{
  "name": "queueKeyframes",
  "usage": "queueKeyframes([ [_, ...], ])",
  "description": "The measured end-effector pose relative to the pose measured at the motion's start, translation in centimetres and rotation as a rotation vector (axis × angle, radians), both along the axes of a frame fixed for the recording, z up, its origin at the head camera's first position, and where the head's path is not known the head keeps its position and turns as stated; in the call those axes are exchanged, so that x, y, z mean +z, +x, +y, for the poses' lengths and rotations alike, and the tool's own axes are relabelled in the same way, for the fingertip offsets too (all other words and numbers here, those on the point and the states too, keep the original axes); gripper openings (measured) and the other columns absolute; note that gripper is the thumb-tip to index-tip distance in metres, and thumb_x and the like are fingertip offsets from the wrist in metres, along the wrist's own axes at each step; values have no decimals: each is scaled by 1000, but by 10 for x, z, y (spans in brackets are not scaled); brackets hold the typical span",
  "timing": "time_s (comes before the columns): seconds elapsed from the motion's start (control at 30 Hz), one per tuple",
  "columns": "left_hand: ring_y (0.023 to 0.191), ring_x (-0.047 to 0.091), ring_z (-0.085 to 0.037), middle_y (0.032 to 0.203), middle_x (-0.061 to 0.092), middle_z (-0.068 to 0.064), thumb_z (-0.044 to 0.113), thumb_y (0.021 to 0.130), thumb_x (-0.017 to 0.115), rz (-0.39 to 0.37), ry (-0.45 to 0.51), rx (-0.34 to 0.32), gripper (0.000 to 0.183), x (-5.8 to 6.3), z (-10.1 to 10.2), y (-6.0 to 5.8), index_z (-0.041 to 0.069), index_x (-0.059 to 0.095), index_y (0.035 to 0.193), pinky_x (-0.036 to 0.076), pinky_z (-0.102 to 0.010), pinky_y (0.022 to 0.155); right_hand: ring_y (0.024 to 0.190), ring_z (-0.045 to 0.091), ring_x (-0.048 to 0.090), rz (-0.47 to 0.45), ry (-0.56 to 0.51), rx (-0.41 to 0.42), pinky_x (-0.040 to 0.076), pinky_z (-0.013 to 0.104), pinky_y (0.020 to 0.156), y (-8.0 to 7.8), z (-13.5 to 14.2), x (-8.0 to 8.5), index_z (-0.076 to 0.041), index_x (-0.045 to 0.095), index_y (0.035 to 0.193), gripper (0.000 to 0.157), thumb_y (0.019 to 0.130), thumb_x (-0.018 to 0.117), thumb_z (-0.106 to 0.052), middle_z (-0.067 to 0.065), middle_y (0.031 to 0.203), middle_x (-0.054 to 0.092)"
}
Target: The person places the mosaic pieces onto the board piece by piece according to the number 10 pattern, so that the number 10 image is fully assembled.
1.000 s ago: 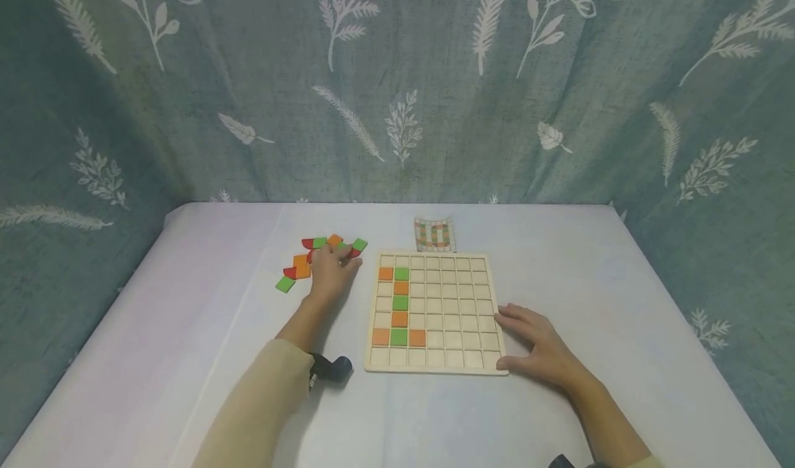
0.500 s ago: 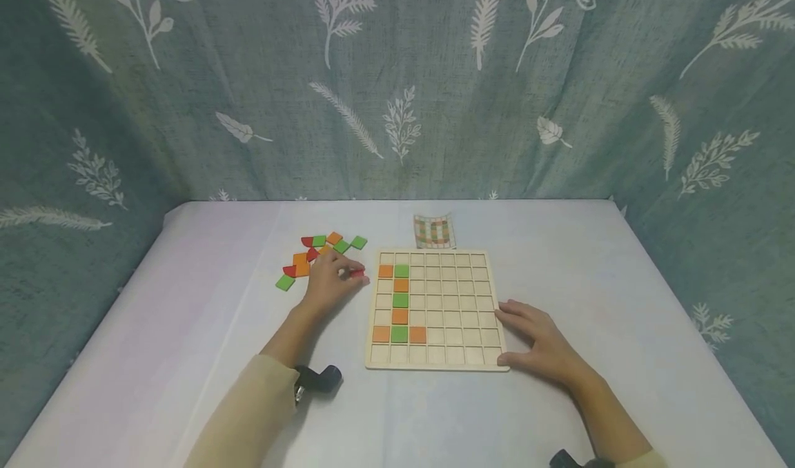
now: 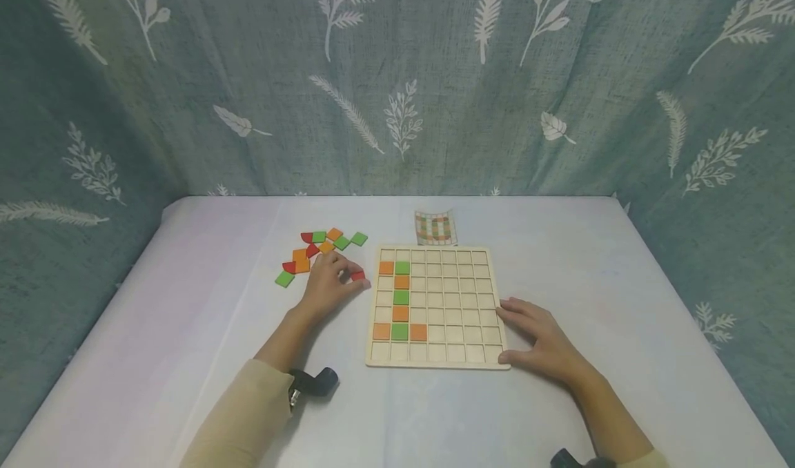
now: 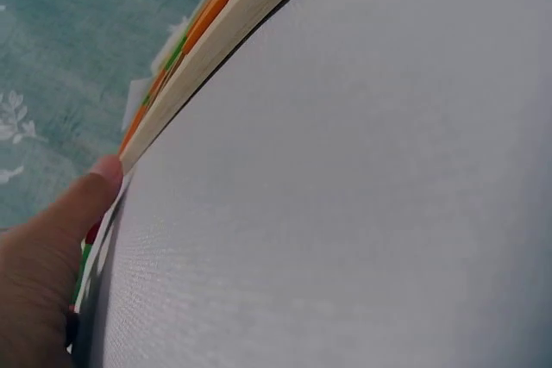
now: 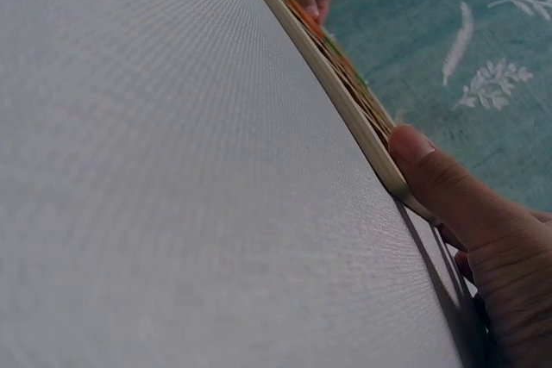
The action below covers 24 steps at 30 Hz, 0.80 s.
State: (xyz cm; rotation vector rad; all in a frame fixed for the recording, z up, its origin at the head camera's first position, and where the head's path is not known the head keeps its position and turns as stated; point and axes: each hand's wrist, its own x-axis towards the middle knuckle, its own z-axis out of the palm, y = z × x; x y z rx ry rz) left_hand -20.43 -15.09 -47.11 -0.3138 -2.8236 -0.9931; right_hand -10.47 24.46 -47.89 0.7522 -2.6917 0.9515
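My left hand [image 3: 326, 287] is just left of the wooden grid board [image 3: 456, 316] in the head view, its thumb and index finger pinching a small red tile [image 3: 357, 275] with a curved edge. Orange and green square tiles fill part of the board's left columns, among them a green tile [image 3: 401, 297] and an orange tile [image 3: 419, 332]. Along the board's right edge lies my right hand [image 3: 543, 340], fingers spread against the side. In the right wrist view its thumb [image 5: 440, 174] rests at the board's near corner. The left thumb [image 4: 82, 204] shows in the left wrist view.
Loose tiles lie left of the board, such as a green tile [image 3: 285, 279], an orange tile [image 3: 334, 234] and a red tile [image 3: 307, 237]. A small pattern card [image 3: 436, 228] sits behind the board. A patterned curtain [image 3: 273, 164] hangs around the white table [image 3: 205, 302].
My left hand has drawn the red tile out of the loose pile, toward me and slightly right, beside the board. The right hand stays at the board's edge.
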Motion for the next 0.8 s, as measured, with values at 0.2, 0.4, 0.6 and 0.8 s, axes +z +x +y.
queueKeyframes([
  [0.2, 93, 41, -20, 90, 52, -3, 26, 75, 79, 4, 64, -58, 25, 3, 2, 7, 8, 73, 92, 37, -35, 77, 125, 35, 41, -29, -14, -6, 29, 55, 99, 0, -1, 1, -4, 60, 123, 76, 58, 86, -33, 12, 132, 54],
  [0.4, 93, 39, -19, 90, 52, -1, 29, 73, 81, 22, 79, -146, 28, 10, 13, 18, 11, 73, 92, 36, -33, 73, 126, 34, 41, -32, -13, -8, 29, 53, 99, 0, 0, 0, -5, 61, 123, 76, 58, 86, -33, 11, 132, 54],
  [0.6, 94, 41, -19, 92, 53, 1, 31, 70, 83, 71, 99, -234, 29, 16, 29, 30, 12, 73, 90, 38, -33, 77, 126, 33, 41, -34, -17, -4, 28, 51, 99, 0, 0, 0, -5, 60, 124, 75, 59, 86, -33, 10, 133, 54],
  [0.8, 91, 39, -16, 90, 51, 5, 31, 69, 83, 81, 107, -280, 28, 15, 45, 38, 14, 72, 88, 36, -31, 75, 126, 33, 41, -34, -16, -5, 28, 52, 99, 0, 0, 1, -5, 60, 124, 75, 59, 86, -33, 10, 133, 53],
])
